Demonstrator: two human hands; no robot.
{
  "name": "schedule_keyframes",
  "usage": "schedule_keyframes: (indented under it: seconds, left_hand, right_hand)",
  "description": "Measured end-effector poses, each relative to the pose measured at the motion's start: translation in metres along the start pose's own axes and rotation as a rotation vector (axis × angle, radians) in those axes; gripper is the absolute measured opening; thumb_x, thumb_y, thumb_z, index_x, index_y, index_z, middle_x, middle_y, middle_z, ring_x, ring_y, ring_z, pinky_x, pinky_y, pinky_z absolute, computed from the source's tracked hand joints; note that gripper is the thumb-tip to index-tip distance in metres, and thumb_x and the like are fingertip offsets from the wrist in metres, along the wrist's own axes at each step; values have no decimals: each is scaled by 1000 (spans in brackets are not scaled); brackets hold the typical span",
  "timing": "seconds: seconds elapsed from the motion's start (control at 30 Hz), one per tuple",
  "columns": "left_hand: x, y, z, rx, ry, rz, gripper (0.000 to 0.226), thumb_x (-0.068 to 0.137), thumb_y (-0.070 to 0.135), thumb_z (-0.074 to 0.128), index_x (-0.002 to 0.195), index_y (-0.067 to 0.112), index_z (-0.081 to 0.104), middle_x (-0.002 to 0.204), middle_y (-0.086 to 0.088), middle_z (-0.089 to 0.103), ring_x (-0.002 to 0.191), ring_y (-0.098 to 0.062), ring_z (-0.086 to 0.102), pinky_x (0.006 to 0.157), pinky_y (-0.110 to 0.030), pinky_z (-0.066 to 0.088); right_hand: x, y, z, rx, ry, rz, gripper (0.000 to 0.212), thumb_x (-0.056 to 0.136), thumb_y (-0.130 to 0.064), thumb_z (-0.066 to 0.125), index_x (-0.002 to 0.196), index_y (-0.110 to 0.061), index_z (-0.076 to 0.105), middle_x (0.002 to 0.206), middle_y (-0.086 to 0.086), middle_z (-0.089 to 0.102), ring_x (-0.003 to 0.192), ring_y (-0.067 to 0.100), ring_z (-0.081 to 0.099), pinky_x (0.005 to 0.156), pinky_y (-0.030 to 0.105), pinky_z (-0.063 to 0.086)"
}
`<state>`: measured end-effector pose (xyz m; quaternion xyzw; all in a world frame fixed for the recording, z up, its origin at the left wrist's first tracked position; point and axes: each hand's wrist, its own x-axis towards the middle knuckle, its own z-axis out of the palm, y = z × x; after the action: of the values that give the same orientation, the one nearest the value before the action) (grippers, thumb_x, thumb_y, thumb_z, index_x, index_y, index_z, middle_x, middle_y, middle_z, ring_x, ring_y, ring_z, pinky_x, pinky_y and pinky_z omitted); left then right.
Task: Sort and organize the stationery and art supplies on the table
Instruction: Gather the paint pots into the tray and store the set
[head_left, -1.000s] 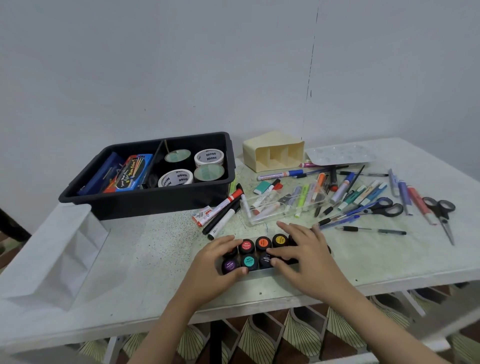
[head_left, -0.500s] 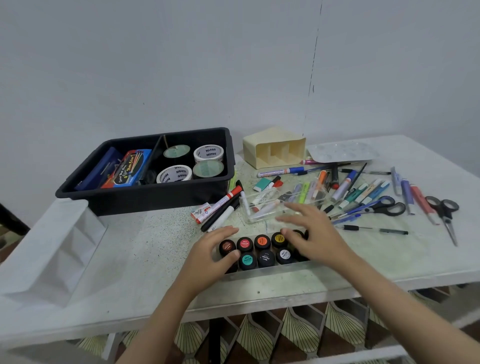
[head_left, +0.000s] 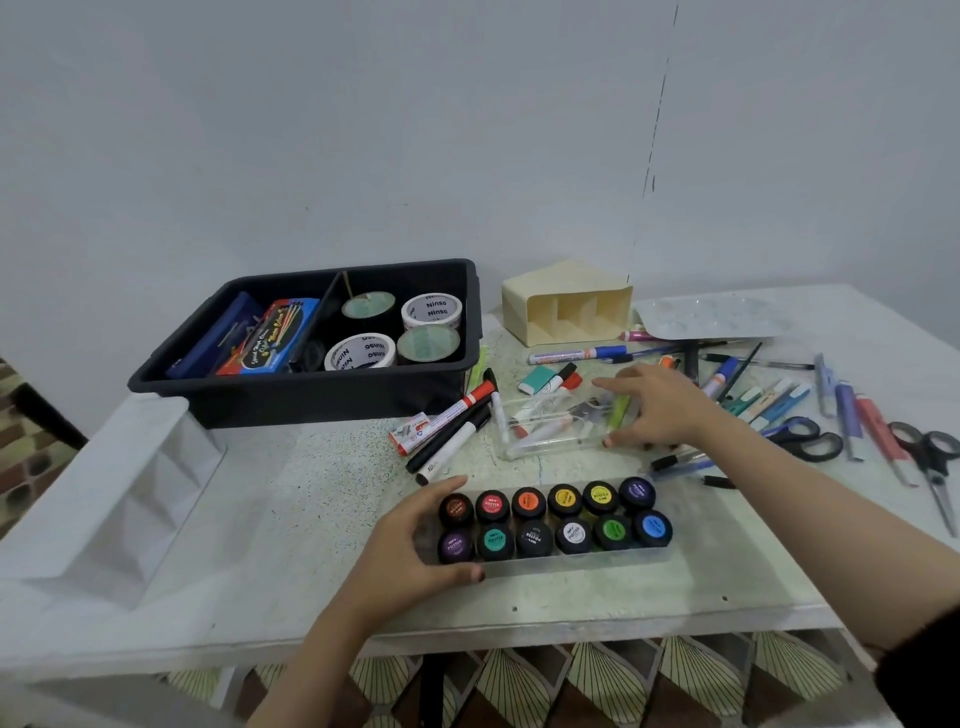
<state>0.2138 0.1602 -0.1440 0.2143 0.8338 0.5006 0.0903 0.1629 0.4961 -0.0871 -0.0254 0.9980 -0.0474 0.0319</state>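
Left hand (head_left: 410, 556): fingers curled round left end of paint tray (head_left: 571, 564).
Right hand (head_left: 657, 410): fingers spread, laid over clear case (head_left: 550, 448).
Paint tray: near front edge of tabletop (head_left: 311, 493), twelve jars (head_left: 563, 499) in two rows.
Clear case: just behind tray, markers inside.

A thin dark crack (head_left: 649, 184) is running down the pale wall (head_left: 363, 130) far right; fan-patterned floor tiles (head_left: 597, 680) are showing near.

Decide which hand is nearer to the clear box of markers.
Right. The right hand touches the clear box at its right end; the left hand holds the paint tray, closer to the person.
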Motion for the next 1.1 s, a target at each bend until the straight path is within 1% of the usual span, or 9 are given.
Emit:
schedule_keyframes:
  seconds: [0.13, 0.23, 0.37, 0.5, 0.6, 0.7, 0.9, 1.03, 1.1]
  left_hand:
    - [-7, -5, -4, -11, 32, -18, 98, 47, 51, 84, 135, 43, 41, 127, 30, 54, 122, 12, 43, 101, -16, 34]
    - [-10, -6, -4, -37, 48, -39, 109, 45, 57, 82, 140, 47, 28, 126, 34, 53, 122, 16, 40, 100, -15, 27]
    - [-10, -7, -4, -66, 53, -42, 111, 45, 55, 82, 140, 46, 25, 124, 33, 54, 122, 15, 40, 102, -18, 25]
    - [-11, -9, -5, -103, 56, -36, 110, 45, 54, 84, 140, 43, 29, 124, 29, 57, 122, 14, 42, 103, -19, 26]
    - [-11, -11, -8, -136, 59, -58, 114, 43, 54, 86, 141, 42, 29, 125, 17, 61, 124, 5, 47, 107, -28, 30]
    - [-11, -13, -11, -147, 25, -69, 117, 42, 55, 86, 141, 44, 25, 124, 19, 60, 124, 0, 48, 110, -33, 27]
    - [-11, -12, -13, -172, -13, -60, 109, 45, 48, 89, 138, 45, 32, 135, 15, 54, 128, -2, 46, 111, -33, 28]
    - [-12, -12, -13, -154, -47, -34, 107, 41, 57, 87, 135, 38, 40, 138, 17, 48, 126, 9, 42, 100, -8, 33]
    - [-12, -12, -13, -142, -53, -25, 104, 41, 59, 86, 133, 39, 42, 135, 21, 48, 124, 10, 43, 95, -1, 33]
  right_hand:
    - [-4, -2, -3, 104, 15, 21, 88, 61, -68, 69, 135, -24, 50, 125, 8, 54, 116, 21, 43, 87, 30, 33]
    - [-17, -6, -5, 238, 82, 22, 101, 43, -80, 53, 128, -23, 57, 119, 7, 55, 113, 20, 43, 84, 29, 31]
    - [-41, -23, -5, 405, 160, 1, 80, 58, -63, 75, 126, -26, 55, 122, 3, 51, 115, 17, 40, 87, 29, 30]
    - [-69, -45, 1, 499, 162, -56, 92, 44, -75, 56, 126, -33, 53, 113, -8, 43, 109, 8, 37, 87, 25, 26]
    - [-81, -56, 13, 483, 119, -90, 92, 45, -76, 58, 127, -35, 51, 113, -11, 42, 109, 7, 37, 87, 27, 30]
    - [-85, -59, 25, 442, 106, -121, 92, 46, -79, 59, 127, -37, 52, 115, -12, 43, 110, 6, 37, 89, 26, 31]
    - [-88, -62, 34, 472, 109, -126, 91, 45, -79, 58, 127, -40, 52, 116, -13, 43, 110, 4, 36, 93, 27, 27]
    - [-88, -63, 34, 449, 90, -128, 91, 44, -80, 56, 127, -43, 49, 116, -13, 42, 110, 5, 36, 92, 26, 24]
    - [-89, -62, 35, 458, 93, -123, 89, 45, -80, 57, 126, -44, 48, 116, -14, 42, 110, 6, 36, 93, 27, 26]
